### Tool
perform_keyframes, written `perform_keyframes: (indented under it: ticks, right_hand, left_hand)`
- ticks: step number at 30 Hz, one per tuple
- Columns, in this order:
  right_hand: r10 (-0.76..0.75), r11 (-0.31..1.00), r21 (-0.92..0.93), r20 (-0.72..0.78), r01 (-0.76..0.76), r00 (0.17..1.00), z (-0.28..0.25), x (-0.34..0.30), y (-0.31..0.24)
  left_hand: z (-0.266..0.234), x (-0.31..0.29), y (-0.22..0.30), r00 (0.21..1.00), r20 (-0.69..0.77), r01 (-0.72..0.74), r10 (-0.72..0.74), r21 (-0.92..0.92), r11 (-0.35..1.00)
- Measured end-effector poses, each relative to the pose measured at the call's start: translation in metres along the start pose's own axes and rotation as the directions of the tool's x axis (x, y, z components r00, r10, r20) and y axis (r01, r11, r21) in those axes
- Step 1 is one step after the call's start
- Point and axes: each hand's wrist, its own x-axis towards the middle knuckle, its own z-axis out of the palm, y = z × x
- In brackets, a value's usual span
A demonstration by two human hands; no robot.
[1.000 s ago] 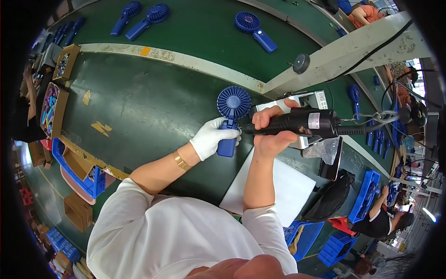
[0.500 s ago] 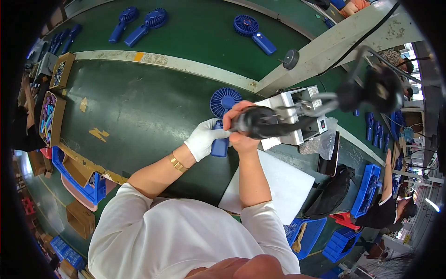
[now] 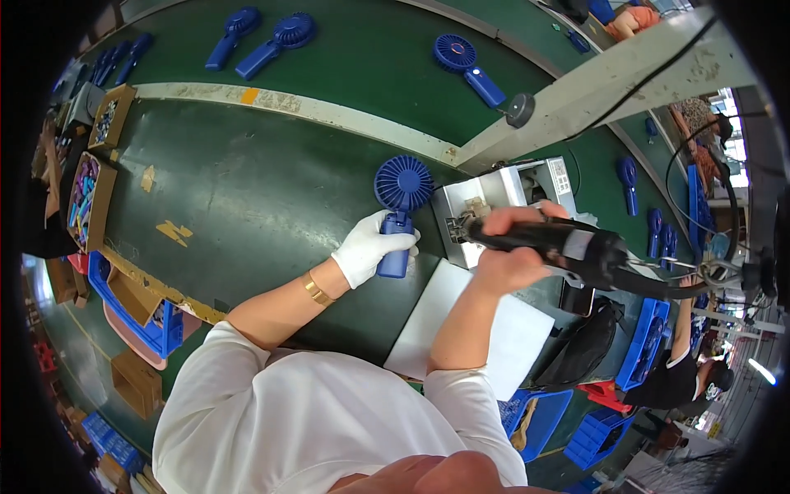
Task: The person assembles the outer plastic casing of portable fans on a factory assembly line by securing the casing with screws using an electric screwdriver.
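A blue handheld fan [image 3: 394,255] stands out against the dark green bench, its round grille pointing away from me. My left hand [image 3: 362,249], in a white glove, is closed around the fan's handle. My bare right hand [image 3: 517,257] is wrapped round a black electric screwdriver [image 3: 576,247], held almost level with its tip to the left. That tip is at the front of a silver metal box [image 3: 487,194], which looks like a screw feeder; whether it touches cannot be made out. A cable and a hanging spring run from the screwdriver's rear to the right.
A white sheet [image 3: 411,337] lies near my right forearm. Several blue fans, one a fan [image 3: 276,45], lie on the green belt beyond the pale rail [image 3: 329,114]. A slanted post [image 3: 576,90] rises behind the box. Parts boxes [image 3: 103,202] stand left; a co-worker [image 3: 675,379] is at right.
My right hand has carried the screwdriver from over the fan rightward to the metal box. My left hand keeps the fan in nearly the same place. The belt's fans have shifted slightly right.
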Motion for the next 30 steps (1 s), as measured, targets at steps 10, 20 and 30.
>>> perform_keyframes:
  ticks: [10, 20, 30]
  right_hand:
    - [0.158, 0.981, 0.09, 0.132, -0.17, 0.979, 0.009, -0.006, 0.005]
    - [0.24, 0.827, 0.452, 0.252, -0.334, 0.937, 0.033, -0.03, 0.024]
    - [0.249, 0.724, 0.568, 0.312, -0.39, 0.917, 0.038, -0.046, 0.045]
  left_hand:
    - [0.006, -0.006, -0.004, 0.999, 0.051, -0.024, 0.015, 0.176, 0.984]
    - [0.008, -0.003, -0.012, 0.991, -0.025, -0.105, 0.128, 0.432, 0.896]
    - [0.015, -0.008, -0.004, 0.974, -0.07, -0.141, 0.216, 0.557, 0.819]
